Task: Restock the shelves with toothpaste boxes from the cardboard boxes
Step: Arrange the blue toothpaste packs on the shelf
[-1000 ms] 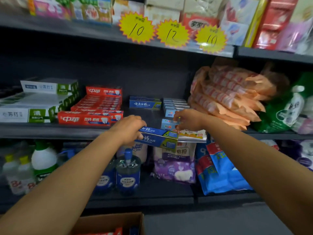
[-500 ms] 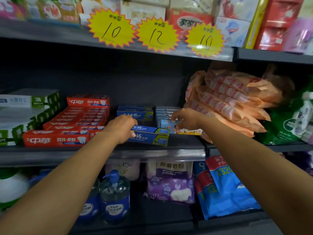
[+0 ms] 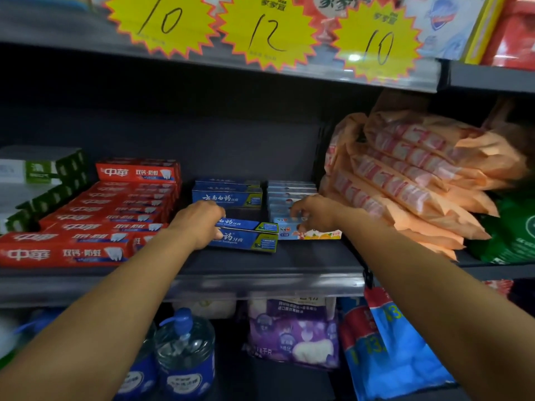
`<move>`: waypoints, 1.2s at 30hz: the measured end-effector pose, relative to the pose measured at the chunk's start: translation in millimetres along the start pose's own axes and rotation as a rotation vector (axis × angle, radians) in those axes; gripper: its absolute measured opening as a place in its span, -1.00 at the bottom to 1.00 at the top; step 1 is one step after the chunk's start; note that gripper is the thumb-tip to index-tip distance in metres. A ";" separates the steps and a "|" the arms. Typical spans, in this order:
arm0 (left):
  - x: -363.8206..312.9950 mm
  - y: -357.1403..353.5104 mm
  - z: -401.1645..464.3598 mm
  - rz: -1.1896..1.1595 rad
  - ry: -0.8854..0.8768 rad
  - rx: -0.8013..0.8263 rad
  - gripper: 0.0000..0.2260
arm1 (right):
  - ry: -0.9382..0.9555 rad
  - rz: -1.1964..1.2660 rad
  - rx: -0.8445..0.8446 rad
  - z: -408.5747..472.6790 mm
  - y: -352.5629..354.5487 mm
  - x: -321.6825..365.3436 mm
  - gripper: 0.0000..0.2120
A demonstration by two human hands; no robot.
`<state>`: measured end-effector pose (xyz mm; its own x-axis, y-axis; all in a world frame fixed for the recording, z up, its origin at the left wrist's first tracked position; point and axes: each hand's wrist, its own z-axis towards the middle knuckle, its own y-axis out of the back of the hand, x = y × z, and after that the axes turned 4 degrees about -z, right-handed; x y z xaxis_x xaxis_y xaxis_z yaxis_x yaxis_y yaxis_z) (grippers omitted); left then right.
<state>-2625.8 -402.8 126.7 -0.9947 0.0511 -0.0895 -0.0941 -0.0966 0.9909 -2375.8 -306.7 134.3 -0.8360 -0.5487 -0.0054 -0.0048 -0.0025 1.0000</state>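
Placing step: left hand [image 3: 201, 224] is gripping two stacked blue toothpaste boxes [image 3: 250, 235] by their left end, resting them on the middle shelf [image 3: 260, 282] in front of the blue row [image 3: 227, 195]. Right hand [image 3: 314, 214] is pinching a pale fruit-print box [image 3: 312, 233] w/ curled fingers beside them. Both arms are reaching fwd, nearly straight. Next, prob.: sliding boxes back flush w/ their rows, then letting go.

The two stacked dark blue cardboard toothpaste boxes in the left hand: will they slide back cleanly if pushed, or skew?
The two stacked dark blue cardboard toothpaste boxes look rigid and flat-sided, so they probably slide rather than roll. The left hand holds only one end, so the far end may swing. The upper box could slip off the lower one; nothing visibly binds them.
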 end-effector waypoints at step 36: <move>25.1 -24.3 78.4 -0.055 0.130 0.003 -0.60 | 0.029 -0.063 -0.097 69.4 27.3 3.9 -0.73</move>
<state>-2645.2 -321.3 108.3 -0.9851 -0.0730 -0.1556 -0.1485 -0.0941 0.9844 -2417.2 -250.9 161.6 -0.8198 -0.5684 -0.0696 -0.0028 -0.1175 0.9931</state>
